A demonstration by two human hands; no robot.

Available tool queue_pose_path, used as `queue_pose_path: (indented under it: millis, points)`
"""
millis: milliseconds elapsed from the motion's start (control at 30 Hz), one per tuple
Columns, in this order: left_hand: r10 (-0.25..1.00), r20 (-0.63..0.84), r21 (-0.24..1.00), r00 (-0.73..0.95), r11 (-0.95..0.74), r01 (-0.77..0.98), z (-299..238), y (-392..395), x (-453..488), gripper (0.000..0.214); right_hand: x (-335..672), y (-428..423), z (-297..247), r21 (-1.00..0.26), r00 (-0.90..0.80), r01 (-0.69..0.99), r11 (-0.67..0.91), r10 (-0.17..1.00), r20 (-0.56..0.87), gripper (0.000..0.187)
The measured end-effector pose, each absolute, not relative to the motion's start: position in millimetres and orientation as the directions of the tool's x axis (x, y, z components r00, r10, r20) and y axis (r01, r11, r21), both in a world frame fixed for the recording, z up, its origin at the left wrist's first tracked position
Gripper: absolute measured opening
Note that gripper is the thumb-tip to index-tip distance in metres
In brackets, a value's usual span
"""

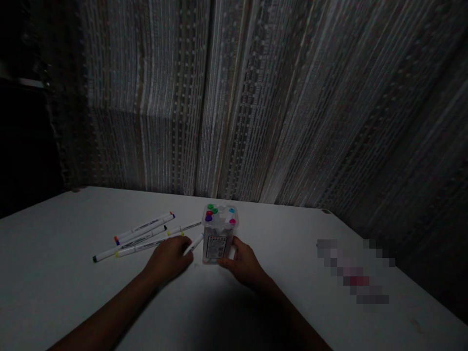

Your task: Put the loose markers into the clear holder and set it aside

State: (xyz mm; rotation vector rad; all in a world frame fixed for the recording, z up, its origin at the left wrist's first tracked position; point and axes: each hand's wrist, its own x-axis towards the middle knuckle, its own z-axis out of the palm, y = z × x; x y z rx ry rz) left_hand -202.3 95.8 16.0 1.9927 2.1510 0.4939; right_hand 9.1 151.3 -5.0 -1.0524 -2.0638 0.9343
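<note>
A clear plastic box (218,243) with a printed label stands upright on the white table, holding several markers with green, red, purple, blue and pink ends. My right hand (244,261) grips its lower right side, thumb across the front. Just left of the box, my left hand (171,256) is closed on a white marker (194,243) with a light blue tip, slanted up toward the box. Several loose white markers (144,225) with orange, blue, black and yellow ends lie on the table to the left, some partly behind my left hand.
The white table (285,234) reaches back to a striped, patterned curtain (234,97). On the right of the table lies a pixelated object (354,273) that I cannot make out. The room is dim, with a dark area at the far left.
</note>
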Motion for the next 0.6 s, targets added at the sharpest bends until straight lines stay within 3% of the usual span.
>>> queue_pose_path:
  millis: [233,467,600]
  points:
    - [0.984,0.122,0.487,-0.128,0.053,0.872,16.9,93.6,-202.6,0.027,8.9,150.5,-3.9,-0.809,-0.474,0.405,0.425,0.855,0.212,0.054]
    - [0.894,0.331,0.704,-0.301,-0.022,0.71,17.1,93.3,-214.7,0.048,8.9,148.0,-0.7,-0.817,-0.472,0.404,0.412,0.859,0.199,0.052]
    - [0.744,0.494,0.81,-0.45,-0.205,0.549,58.1,74.2,-213.4,0.05,9.2,146.6,1.5,-0.809,-0.453,0.436,0.395,0.873,0.183,0.051]
